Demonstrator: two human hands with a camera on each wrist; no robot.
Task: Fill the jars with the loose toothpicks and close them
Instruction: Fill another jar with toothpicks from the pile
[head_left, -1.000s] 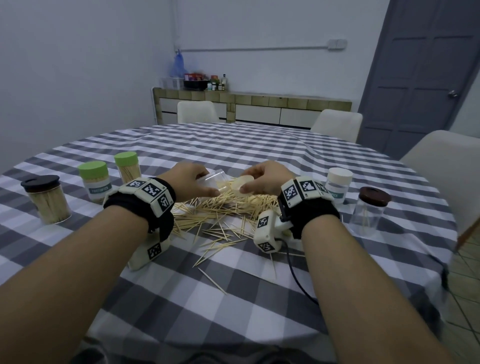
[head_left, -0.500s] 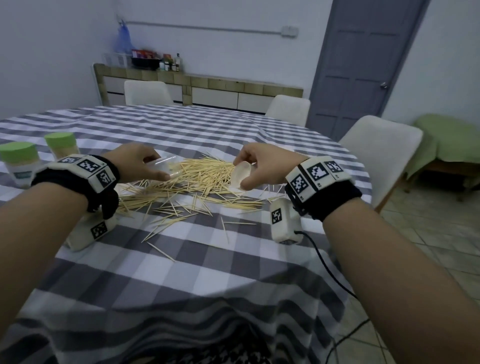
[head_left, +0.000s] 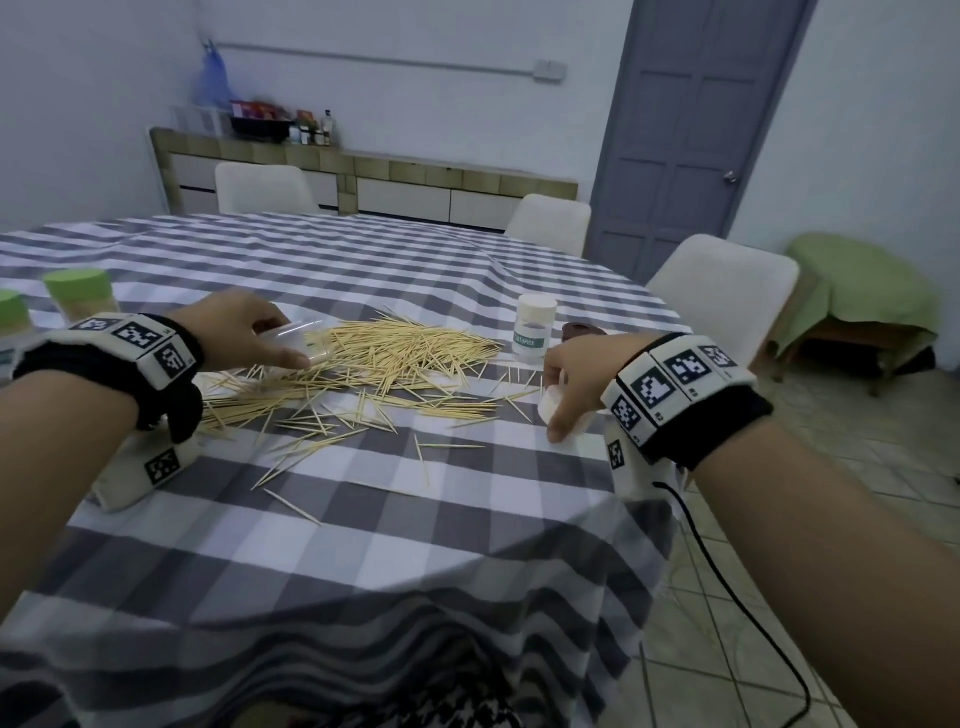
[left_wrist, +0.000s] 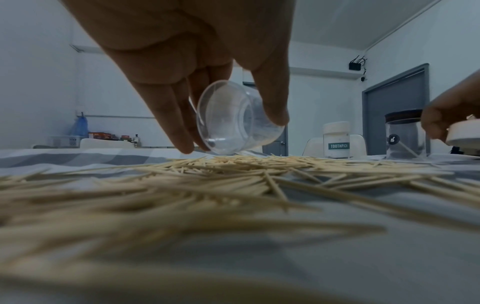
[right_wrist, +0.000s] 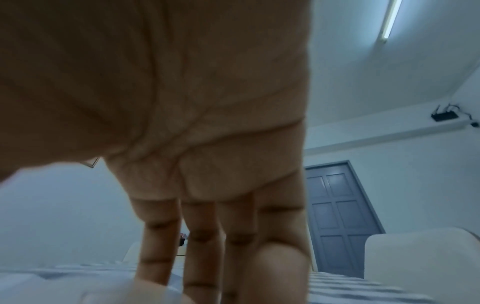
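Observation:
A heap of loose toothpicks (head_left: 395, 358) lies on the checked tablecloth. My left hand (head_left: 291, 345) pinches a clear empty jar (head_left: 306, 340) at the heap's left edge. The jar is tipped on its side, mouth toward the wrist camera, with jar (left_wrist: 233, 121) and left hand (left_wrist: 228, 131) just above the toothpicks (left_wrist: 233, 174). My right hand (head_left: 563, 400) grips a white lid (head_left: 548, 408) low over the table, right of the heap. That white lid (left_wrist: 465, 135) also shows in the left wrist view. The right wrist view shows blurred fingers (right_wrist: 202, 246) only.
A white-capped jar labelled TOOTHPICK (head_left: 534, 328) and a brown-lidded clear jar (left_wrist: 405, 135) stand behind my right hand. Two green-lidded jars (head_left: 80, 291) stand at the far left. The table edge (head_left: 639, 509) and a white chair (head_left: 727, 280) are close on the right.
My right hand has carried the white lid from above the heap to the right and down toward the cloth. My left hand keeps the jar at the heap. The head view has turned right.

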